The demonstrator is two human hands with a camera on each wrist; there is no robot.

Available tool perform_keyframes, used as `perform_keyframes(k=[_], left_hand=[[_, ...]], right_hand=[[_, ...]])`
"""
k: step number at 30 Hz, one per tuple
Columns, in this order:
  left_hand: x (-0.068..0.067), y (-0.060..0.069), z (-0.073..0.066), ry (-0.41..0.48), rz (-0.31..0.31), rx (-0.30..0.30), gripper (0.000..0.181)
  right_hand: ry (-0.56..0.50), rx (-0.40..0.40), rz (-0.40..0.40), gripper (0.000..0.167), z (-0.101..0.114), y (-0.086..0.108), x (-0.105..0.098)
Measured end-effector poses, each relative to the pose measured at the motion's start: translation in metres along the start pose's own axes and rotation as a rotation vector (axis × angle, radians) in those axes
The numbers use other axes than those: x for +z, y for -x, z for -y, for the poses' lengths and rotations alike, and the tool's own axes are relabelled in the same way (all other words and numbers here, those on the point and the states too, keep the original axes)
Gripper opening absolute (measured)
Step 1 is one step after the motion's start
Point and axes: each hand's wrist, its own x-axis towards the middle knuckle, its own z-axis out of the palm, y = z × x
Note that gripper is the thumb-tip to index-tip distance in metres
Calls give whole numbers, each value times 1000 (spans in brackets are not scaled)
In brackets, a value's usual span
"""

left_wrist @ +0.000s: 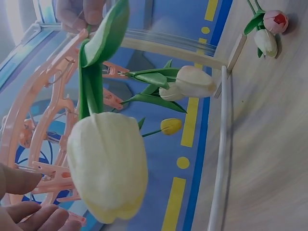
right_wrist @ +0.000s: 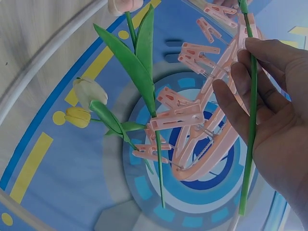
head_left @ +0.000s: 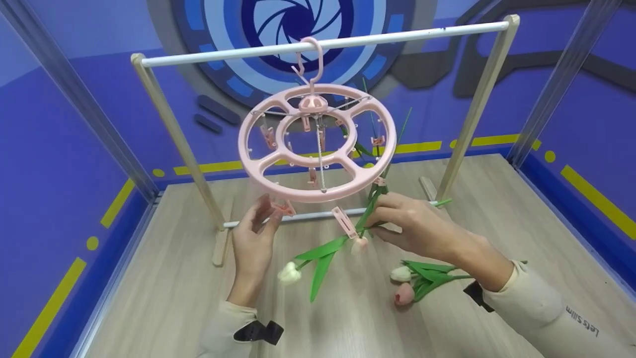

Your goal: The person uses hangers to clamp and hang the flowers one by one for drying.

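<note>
A: How far along are we?

B: Partway, we judge. Three artificial tulips hang at the far right of our pink peg hanger (head_left: 298,194): a pale pink tulip (left_wrist: 195,82), a white tulip (right_wrist: 91,91) and a yellow tulip (left_wrist: 171,126). We see pegs on the first two stems; the yellow one's fastening we cannot make out.

A: And our hands?

B: Our right hand (head_left: 417,223) grips the stem of a leafy white tulip (head_left: 289,273), its bloom pointing down and left over the tabletop (head_left: 318,323). Our left hand (head_left: 256,248) pinches a pink peg (head_left: 284,208) at the ring's near left edge, between thumb and fingers.

A: Is that held tulip pegged?

B: Not yet, we think. A dangling peg (head_left: 344,223) hangs near its stem, but whether they touch we cannot tell.

A: What else is left?

B: Two loose ones below our right forearm: a white bud (head_left: 401,274) and a rose-pink bud (head_left: 404,294), lying side by side on the tabletop, in no peg.
</note>
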Motion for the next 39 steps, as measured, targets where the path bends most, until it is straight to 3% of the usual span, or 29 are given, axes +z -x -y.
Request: perform_keyframes(k=[5, 14, 23, 30, 39], left_hand=[[4, -1, 2, -76, -20, -36, 31], [7, -2, 2, -31, -33, 8, 18], [4, 1, -5, 70, -24, 57, 17], [3, 5, -13, 150, 13, 49, 36], [4, 9, -19, 83, 74, 79, 34]], right_hand=[[-16, 9, 9, 29, 0, 0, 0], [-17, 4, 13, 28, -1, 1, -1], [11, -4, -7, 27, -4, 3, 0], [17, -3, 5, 27, -4, 2, 0], [57, 41, 30, 27, -9, 5, 1]])
